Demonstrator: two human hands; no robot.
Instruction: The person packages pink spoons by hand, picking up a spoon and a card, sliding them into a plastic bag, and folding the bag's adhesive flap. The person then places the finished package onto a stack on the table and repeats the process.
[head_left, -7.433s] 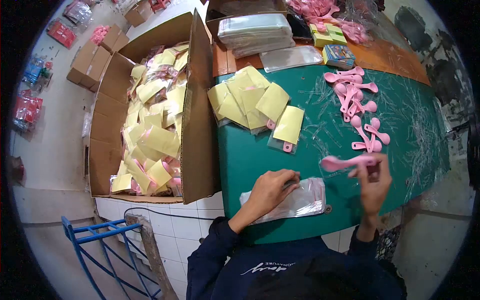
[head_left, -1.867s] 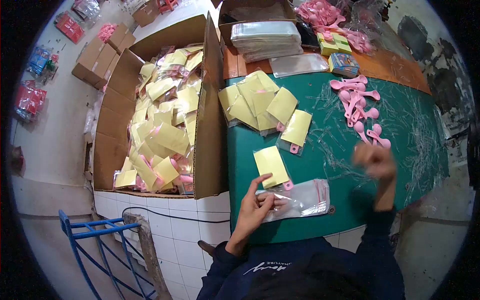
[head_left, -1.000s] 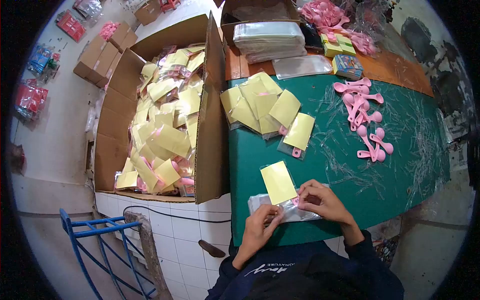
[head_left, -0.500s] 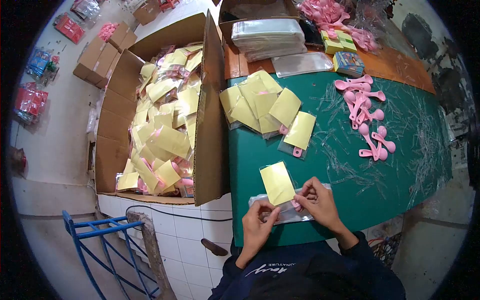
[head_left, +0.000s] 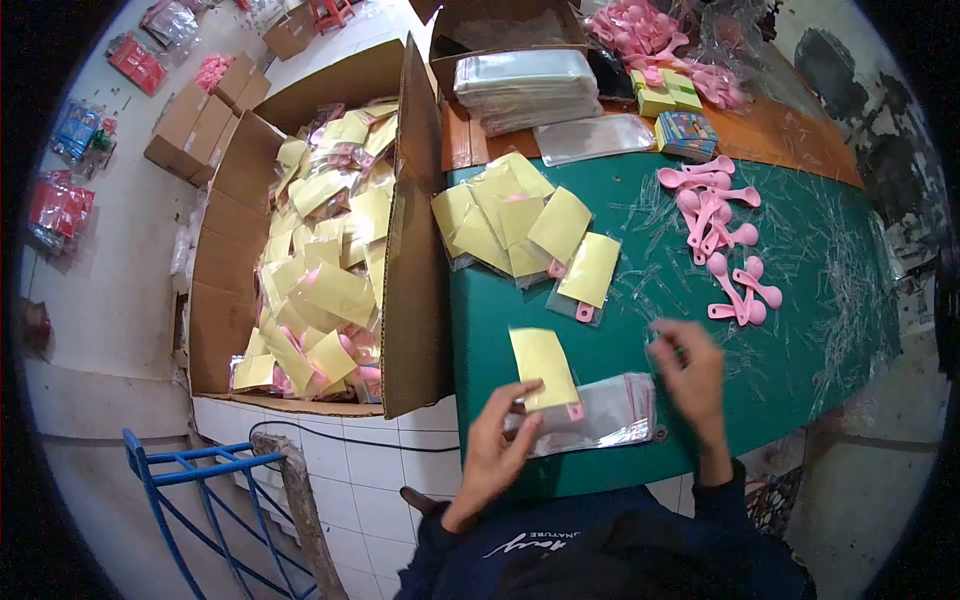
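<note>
On our far left, red packs (head_left: 62, 212) lie on the floor, and a blue metal frame (head_left: 205, 462) stands nearer us. The open carton (head_left: 424, 250), heaped with yellow-carded packets (head_left: 325, 290), walls off the tabletop's (head_left: 490, 330) left edge. Just inside that edge we see a fan of finished packets (head_left: 505, 220), with one single packet (head_left: 590, 272) to its right. Our left hand (head_left: 492, 438) has its index finger on the lower left of the near packet (head_left: 541, 366), which lies partly over the clear bags (head_left: 608, 408) by the near edge; we cannot tell if it is pinched. Spare sleeves (head_left: 525, 85) are stacked toward the far edge. Our blurred right hand (head_left: 690, 375) hovers right of the bags, fingers curled; we cannot tell if they grip anything. Beyond it lie pink spoons (head_left: 712, 212), and clear strips (head_left: 845, 270) litter the way to the right edge.
</note>
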